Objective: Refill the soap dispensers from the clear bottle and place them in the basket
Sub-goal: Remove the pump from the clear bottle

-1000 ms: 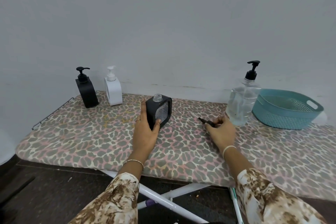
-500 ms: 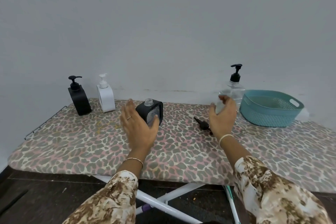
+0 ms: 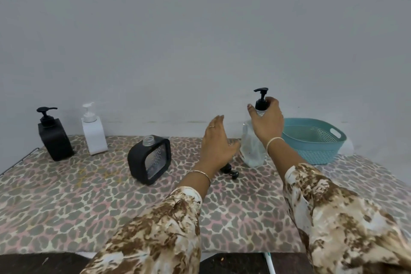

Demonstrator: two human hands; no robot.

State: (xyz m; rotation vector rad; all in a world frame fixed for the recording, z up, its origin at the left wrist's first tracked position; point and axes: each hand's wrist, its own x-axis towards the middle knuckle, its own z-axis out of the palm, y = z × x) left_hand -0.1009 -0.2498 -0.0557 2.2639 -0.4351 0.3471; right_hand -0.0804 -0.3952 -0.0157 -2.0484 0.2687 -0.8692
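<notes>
Clear bottle (image 3: 252, 149): upright on ironing board (image 3: 66, 196), right of centre, just left of basket (image 3: 315, 153). Long axis vertical, pump on top.
Right hand (image 3: 266, 122) on top, fingers curled round pump collar. Likely unscrewing next.
Left hand (image 3: 216, 142) open, fingers straight, just left of bottle body; contact unclear.
Open dispenser (image 3: 149, 159) left of left hand, neck uncapped; loose pump (image 3: 229, 172) lying between.
No readable labels.

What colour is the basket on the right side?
The basket is teal; the head view shows it well.
</notes>
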